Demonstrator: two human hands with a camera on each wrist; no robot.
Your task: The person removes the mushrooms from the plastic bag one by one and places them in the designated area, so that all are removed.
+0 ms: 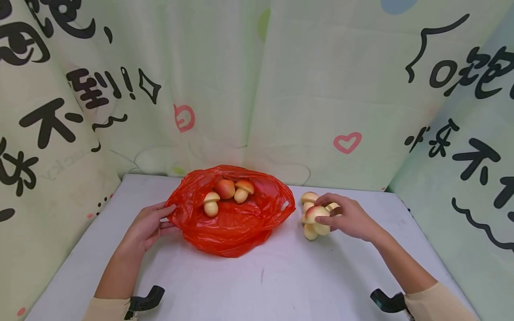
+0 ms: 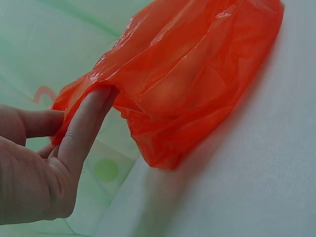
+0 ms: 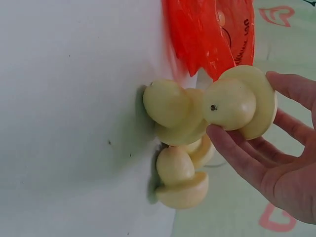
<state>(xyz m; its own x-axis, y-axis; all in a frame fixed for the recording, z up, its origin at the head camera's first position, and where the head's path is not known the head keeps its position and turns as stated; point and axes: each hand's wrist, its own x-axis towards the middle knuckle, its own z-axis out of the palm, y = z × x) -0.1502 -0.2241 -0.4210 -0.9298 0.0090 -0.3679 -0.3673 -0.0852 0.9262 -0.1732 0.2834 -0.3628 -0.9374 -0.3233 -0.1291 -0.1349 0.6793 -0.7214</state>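
Note:
An opened red plastic bag (image 1: pixel 237 227) lies on the table with three toy mushrooms inside, one of them a mushroom (image 1: pixel 210 208) near its left side. My left hand (image 1: pixel 149 225) pinches the bag's left rim between thumb and fingers; the left wrist view shows the fingers (image 2: pixel 81 128) under the red film. To the right of the bag, my right hand (image 1: pixel 348 217) holds a toy mushroom (image 3: pixel 232 103) with a red-tinged cap between thumb and fingertips. Behind and below it, several pale mushrooms (image 3: pixel 180 185) lie close together on the table, partly hidden in the head view.
The white-covered table (image 1: pixel 257 285) ends at a pale green curtain (image 1: pixel 305 98) with black characters and pink hearts, which hangs behind and at both sides. A black wrist device (image 1: pixel 148 299) sits on the left forearm, another (image 1: pixel 388 301) on the right.

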